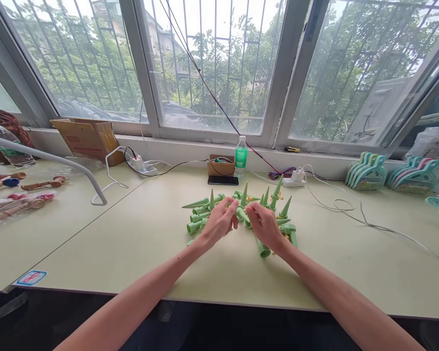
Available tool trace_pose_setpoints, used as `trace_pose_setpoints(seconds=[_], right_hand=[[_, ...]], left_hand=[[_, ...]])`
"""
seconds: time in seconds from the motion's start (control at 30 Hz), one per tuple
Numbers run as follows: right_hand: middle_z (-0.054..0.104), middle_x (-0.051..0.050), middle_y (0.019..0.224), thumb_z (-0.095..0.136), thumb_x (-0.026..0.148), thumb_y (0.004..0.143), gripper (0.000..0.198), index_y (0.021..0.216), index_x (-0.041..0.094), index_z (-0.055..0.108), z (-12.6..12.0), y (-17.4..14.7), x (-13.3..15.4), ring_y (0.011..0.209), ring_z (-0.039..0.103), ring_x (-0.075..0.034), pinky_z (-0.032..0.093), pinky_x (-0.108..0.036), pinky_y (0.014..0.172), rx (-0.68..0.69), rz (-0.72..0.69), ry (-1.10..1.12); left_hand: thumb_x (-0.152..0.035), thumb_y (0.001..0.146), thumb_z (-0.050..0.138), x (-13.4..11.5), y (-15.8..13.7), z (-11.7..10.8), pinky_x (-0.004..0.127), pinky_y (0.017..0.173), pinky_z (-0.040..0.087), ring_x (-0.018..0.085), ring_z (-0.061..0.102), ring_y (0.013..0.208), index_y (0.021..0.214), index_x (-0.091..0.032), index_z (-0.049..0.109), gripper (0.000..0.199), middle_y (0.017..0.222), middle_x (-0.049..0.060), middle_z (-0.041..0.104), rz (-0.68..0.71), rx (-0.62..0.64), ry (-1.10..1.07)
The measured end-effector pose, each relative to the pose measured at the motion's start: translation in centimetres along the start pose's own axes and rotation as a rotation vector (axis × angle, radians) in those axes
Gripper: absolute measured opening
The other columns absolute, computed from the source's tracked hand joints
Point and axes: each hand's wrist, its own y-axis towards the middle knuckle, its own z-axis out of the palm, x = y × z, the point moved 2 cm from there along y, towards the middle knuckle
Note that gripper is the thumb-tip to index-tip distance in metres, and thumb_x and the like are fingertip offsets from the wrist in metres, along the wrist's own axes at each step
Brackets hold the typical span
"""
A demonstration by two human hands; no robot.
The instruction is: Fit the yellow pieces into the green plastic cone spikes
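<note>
In the head view, a green plastic watering spike [243, 214] is between my hands, above a pile of similar spikes. My left hand [219, 222] pinches its left end with thumb and forefinger. Closed around the other end is my right hand [265, 223], whose fingers partly cover it. Around both hands lie several more green parts: pointed cones [284, 208], open tubes [195, 227] and an elbow-shaped piece [290, 230]. Small yellow valves [279, 197] show on some of them. My hands hide the middle of the pile.
A green-labelled bottle [241, 157], a phone [223, 180] and a small cardboard box [219, 168] stand behind the pile. White cables [351, 208] cross the right side. Packs of green hangers [366, 171] are at the back right; wooden-handled items [25, 204] lie at left.
</note>
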Motion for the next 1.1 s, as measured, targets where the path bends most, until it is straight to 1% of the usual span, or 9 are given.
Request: trace_pose_setpoints(seconds=[0.17, 0.33, 0.47, 0.57, 0.7, 0.8, 0.9, 1.0, 1.1], right_hand=[[0.038, 0.006, 0.058, 0.039, 0.035, 0.099, 0.030, 0.074, 0.019, 0.047, 0.0, 0.0, -0.1, 0.051, 0.033, -0.009, 0.029, -0.022, 0.052, 0.000, 0.011, 0.005], [0.036, 0.006, 0.058, 0.037, 0.037, 0.099, 0.032, 0.073, 0.020, 0.045, -0.1, 0.1, -0.3, 0.051, 0.031, -0.009, 0.029, -0.023, 0.052, 0.017, 0.041, 0.004], [0.034, 0.006, 0.057, 0.034, 0.042, 0.100, 0.037, 0.070, 0.021, 0.039, 0.0, 0.1, -0.4, 0.051, 0.030, -0.010, 0.028, -0.024, 0.051, 0.028, 0.076, 0.005], [0.034, 0.005, 0.055, 0.031, 0.046, 0.100, 0.041, 0.067, 0.022, 0.033, 0.1, 0.0, -0.7, 0.050, 0.031, -0.010, 0.028, -0.024, 0.050, 0.042, 0.111, 0.045], [0.037, 0.004, 0.054, 0.029, 0.049, 0.100, 0.045, 0.065, 0.022, 0.033, 0.3, 0.0, -0.9, 0.048, 0.032, -0.011, 0.028, -0.024, 0.048, 0.064, 0.149, 0.117], [0.038, 0.003, 0.054, 0.030, 0.051, 0.099, 0.046, 0.064, 0.022, 0.034, 0.4, 0.0, -1.0, 0.048, 0.033, -0.011, 0.028, -0.025, 0.047, 0.070, 0.167, 0.162], [0.039, 0.003, 0.054, 0.030, 0.052, 0.099, 0.047, 0.064, 0.022, 0.036, 0.4, 0.0, -0.9, 0.048, 0.034, -0.011, 0.029, -0.025, 0.047, 0.067, 0.178, 0.182], [0.038, 0.003, 0.054, 0.030, 0.054, 0.099, 0.048, 0.064, 0.021, 0.035, 0.4, 0.0, -0.8, 0.048, 0.034, -0.011, 0.030, -0.025, 0.047, 0.064, 0.176, 0.197], [0.036, 0.004, 0.057, 0.031, 0.054, 0.099, 0.047, 0.065, 0.022, 0.033, 0.4, 0.0, -0.7, 0.048, 0.033, -0.010, 0.029, -0.024, 0.046, 0.062, 0.164, 0.204]], left_hand=[[-0.057, 0.088, 0.051, -0.2, -0.1, 0.0, 0.018, 0.039, 0.028, 0.004, 0.031, 0.036, 0.097, -0.020, 0.047, 0.039, 0.057, -0.005, 0.054, -0.002, 0.014, -0.063], [-0.055, 0.088, 0.054, -0.2, 0.0, 0.0, 0.017, 0.039, 0.029, 0.004, 0.034, 0.038, 0.100, -0.019, 0.046, 0.038, 0.061, -0.004, 0.057, 0.022, 0.028, -0.086], [-0.052, 0.086, 0.057, 0.2, 0.0, 0.0, 0.016, 0.039, 0.028, 0.004, 0.035, 0.041, 0.106, -0.020, 0.044, 0.039, 0.061, -0.007, 0.047, 0.066, 0.034, -0.083], [-0.047, 0.084, 0.063, 0.4, -0.1, 0.0, 0.016, 0.042, 0.031, 0.004, 0.038, 0.045, 0.113, -0.023, 0.043, 0.043, 0.070, -0.006, 0.044, 0.167, -0.004, 0.027], [-0.039, 0.084, 0.063, 0.5, -0.3, 0.0, 0.018, 0.049, 0.037, 0.001, 0.039, 0.046, 0.118, -0.024, 0.042, 0.042, 0.091, -0.001, 0.054, 0.301, -0.076, 0.279], [-0.037, 0.087, 0.059, 0.6, -0.5, 0.1, 0.019, 0.052, 0.038, 0.002, 0.040, 0.046, 0.120, -0.024, 0.041, 0.040, 0.088, -0.001, 0.057, 0.365, -0.095, 0.395], [-0.036, 0.089, 0.056, 0.7, -0.6, 0.2, 0.019, 0.054, 0.039, 0.002, 0.040, 0.045, 0.121, -0.023, 0.041, 0.037, 0.086, -0.001, 0.059, 0.419, -0.097, 0.449], [-0.036, 0.089, 0.056, 0.7, -0.6, 0.2, 0.019, 0.051, 0.039, 0.001, 0.037, 0.043, 0.120, -0.024, 0.041, 0.036, 0.097, 0.002, 0.061, 0.443, -0.114, 0.446], [-0.039, 0.084, 0.063, 0.6, -0.6, 0.2, 0.019, 0.048, 0.039, 0.000, 0.041, 0.045, 0.119, -0.025, 0.040, 0.044, 0.106, 0.004, 0.057, 0.450, -0.117, 0.403]])
